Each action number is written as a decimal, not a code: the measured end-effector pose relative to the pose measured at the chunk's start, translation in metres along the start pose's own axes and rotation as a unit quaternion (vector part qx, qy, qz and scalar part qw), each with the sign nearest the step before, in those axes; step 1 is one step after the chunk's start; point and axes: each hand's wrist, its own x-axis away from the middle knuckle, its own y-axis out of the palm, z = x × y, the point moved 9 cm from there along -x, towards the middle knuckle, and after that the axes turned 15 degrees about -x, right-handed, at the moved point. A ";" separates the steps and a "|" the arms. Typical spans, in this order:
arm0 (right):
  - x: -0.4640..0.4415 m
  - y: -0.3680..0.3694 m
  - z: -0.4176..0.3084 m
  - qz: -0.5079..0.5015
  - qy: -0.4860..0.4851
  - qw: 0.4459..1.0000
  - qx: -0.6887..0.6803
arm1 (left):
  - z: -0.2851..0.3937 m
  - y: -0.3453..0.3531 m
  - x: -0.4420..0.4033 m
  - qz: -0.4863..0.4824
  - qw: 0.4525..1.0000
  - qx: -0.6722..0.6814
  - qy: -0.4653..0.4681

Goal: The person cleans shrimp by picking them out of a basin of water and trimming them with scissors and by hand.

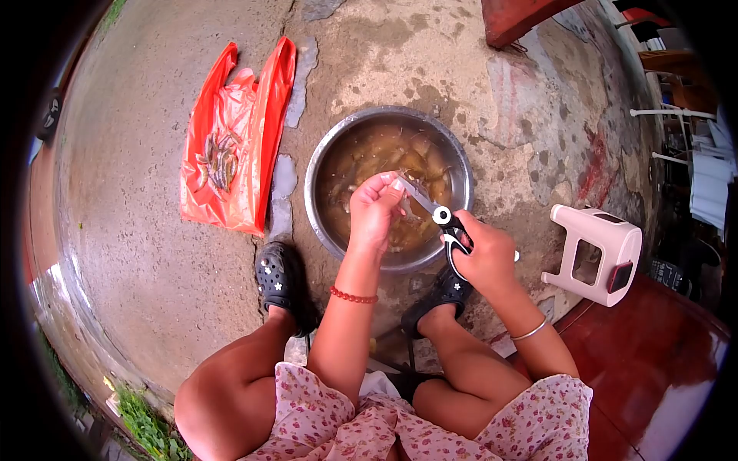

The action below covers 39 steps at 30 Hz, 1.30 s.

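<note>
My left hand [373,209] is closed in a pinch over the metal basin [313,192], gripping a small translucent shrimp [410,212] partly hidden by the fingers. In my right hand [487,252] is a pair of scissors [441,216] with black-and-white handles. Their blades point up and left, with the tips close to the left fingertips and the shrimp. Cloudy brown water fills much of the basin, and shrimp-like shapes lie in it, hard to make out one by one.
Left of the basin, a red plastic bag [257,173] lies on the wet concrete with several shrimp [221,161] on it. A pale pink plastic stool [570,253] lies tipped at the right. My feet in black clogs [278,278] flank the basin's near side. A red wooden leg [516,21] stands beyond.
</note>
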 end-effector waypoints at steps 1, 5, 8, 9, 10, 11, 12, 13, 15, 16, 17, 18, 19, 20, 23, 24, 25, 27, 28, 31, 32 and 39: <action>0.001 0.000 -0.001 0.005 -0.013 1.000 0.009 | 0.000 0.000 0.000 0.001 1.000 -0.011 -0.004; 0.002 0.007 0.007 -0.006 0.024 0.998 -0.052 | 0.000 0.002 0.001 0.005 1.000 -0.003 -0.006; 0.008 0.020 0.050 0.017 0.160 0.956 -0.247 | -0.007 -0.002 -0.001 0.029 0.999 0.014 -0.004; 0.007 0.023 0.062 -0.008 0.167 0.966 -0.197 | -0.011 -0.013 -0.004 0.078 0.992 -0.098 0.026; 0.003 0.024 0.062 -0.031 0.173 0.973 -0.147 | -0.016 -0.024 -0.007 0.125 0.968 -0.209 0.057; 0.000 0.018 0.053 -0.051 0.148 0.987 -0.042 | -0.029 -0.031 -0.010 0.124 0.968 -0.209 0.058; -0.001 0.019 0.059 -0.050 0.148 0.987 -0.042 | -0.035 -0.044 -0.009 0.163 0.888 -0.424 0.068; 0.000 0.028 0.069 -0.078 0.140 0.987 0.002 | -0.034 -0.050 -0.005 0.193 0.760 -0.616 0.073; 0.001 0.044 0.084 -0.134 0.153 0.977 0.068 | -0.064 -0.055 -0.010 0.095 0.750 -0.654 0.000; 0.000 0.049 0.086 -0.134 0.155 0.977 0.066 | -0.091 -0.053 -0.007 -0.006 0.728 -0.682 -0.076; 0.002 0.062 0.089 -0.191 0.153 0.962 0.120 | -0.093 -0.053 -0.004 0.019 0.713 -0.698 -0.068; 0.004 0.071 0.092 -0.246 0.150 0.942 0.173 | -0.095 -0.050 -0.002 0.017 0.711 -0.700 -0.067; 0.004 0.077 0.089 -0.281 0.135 0.933 0.179 | -0.089 -0.050 -0.003 0.052 0.704 -0.707 -0.050; 0.004 0.082 0.092 -0.280 0.137 0.933 0.178 | -0.085 -0.051 -0.001 0.086 0.697 -0.711 -0.034; 0.000 0.081 0.094 -0.216 0.118 0.934 0.257 | -0.102 -0.057 -0.008 0.045 0.735 -0.674 -0.057; -0.003 0.079 0.092 -0.213 0.116 0.935 0.258 | -0.095 -0.054 -0.008 0.047 0.735 -0.675 -0.054; -0.001 0.082 0.091 -0.240 0.113 0.932 0.246 | -0.079 -0.046 -0.005 0.080 0.764 -0.640 0.019; 0.003 0.085 0.092 -0.247 0.103 0.935 0.231 | -0.061 -0.028 0.002 0.069 0.806 -0.574 0.131; 0.005 0.083 0.093 -0.249 0.102 0.935 0.231 | -0.061 -0.013 0.002 -0.008 0.823 -0.547 0.155; 0.007 0.076 0.092 -0.236 0.133 0.950 0.158 | -0.078 0.023 0.011 -0.147 0.791 -0.573 0.157; 0.007 0.075 0.091 -0.235 0.131 0.950 0.156 | -0.090 0.028 0.016 -0.163 0.737 -0.646 0.113; 0.012 0.062 0.088 -0.214 0.127 0.954 0.164 | -0.103 -0.015 0.000 -0.055 0.618 -0.783 -0.051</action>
